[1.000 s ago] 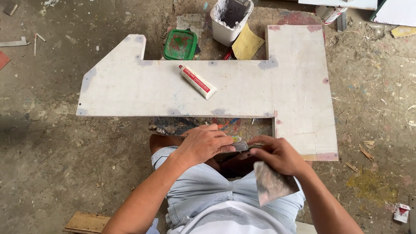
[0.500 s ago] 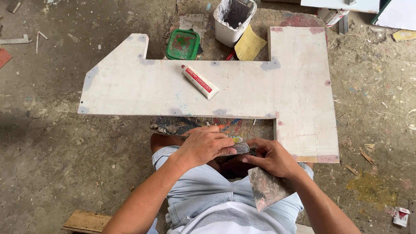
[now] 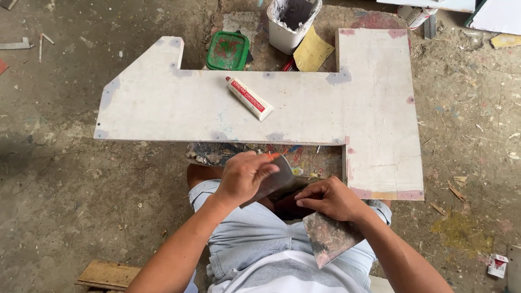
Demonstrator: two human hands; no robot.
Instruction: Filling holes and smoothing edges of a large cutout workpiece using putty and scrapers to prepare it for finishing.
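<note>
Two hands were seen above the lap, each closed on a putty knife. The left hand (image 3: 244, 178) was curled around one scraper blade (image 3: 274, 179), thumb and fingers pinching its flat metal, the blade angled toward the other hand. The right hand (image 3: 332, 198) was closed with fingers pressed together on a second, wider scraper (image 3: 330, 239), whose stained blade pointed down over the striped shorts (image 3: 255, 239). The two blades appeared to meet between the hands, though the contact was partly hidden.

One white cut board (image 3: 282, 108) was laid on the floor ahead of the knees. One white tube with a red label (image 3: 249, 98) rested on it, tilted. Beyond the board's far edge, one green lid (image 3: 228, 50), one white tub (image 3: 293, 21) and one yellow sheet (image 3: 313, 52) were counted.
</note>
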